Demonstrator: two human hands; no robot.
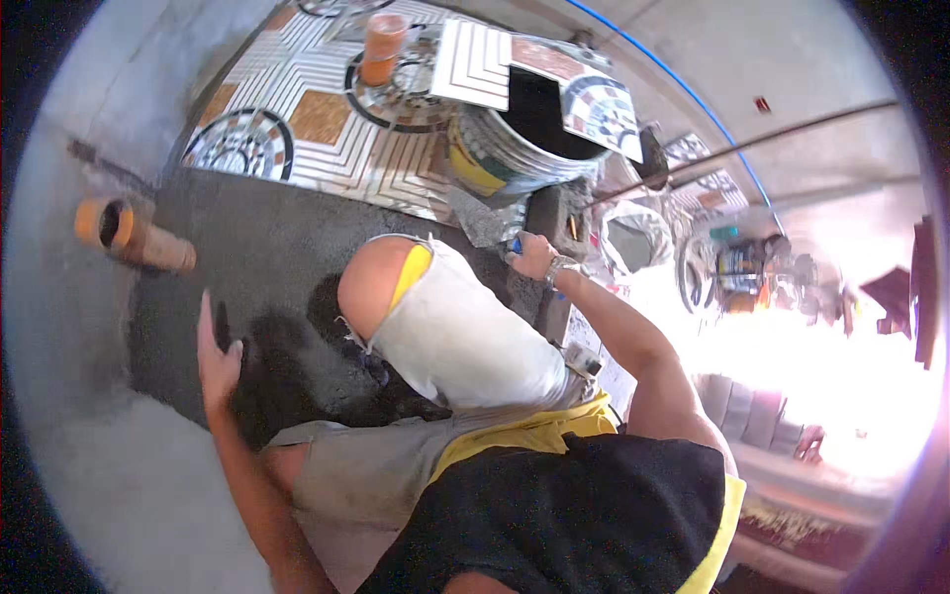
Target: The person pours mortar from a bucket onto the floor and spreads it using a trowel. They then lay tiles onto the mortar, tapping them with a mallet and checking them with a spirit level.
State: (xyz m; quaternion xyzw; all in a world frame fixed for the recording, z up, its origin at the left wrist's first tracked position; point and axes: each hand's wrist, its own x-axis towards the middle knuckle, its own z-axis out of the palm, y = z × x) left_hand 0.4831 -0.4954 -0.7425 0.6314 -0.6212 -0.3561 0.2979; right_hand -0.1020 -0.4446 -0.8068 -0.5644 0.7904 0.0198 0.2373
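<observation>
trowel (479,220) | grey blade, blue handle | at right end of mortar (267,223) | dark grey, spread

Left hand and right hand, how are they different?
The left hand is open and empty; the right hand grips the trowel.
The left hand is nearer the orange pipe by the wall; the right hand is nearer the bucket.
The right hand has a band at its wrist; the left hand shows none.
Both hands are gloveless.
</observation>
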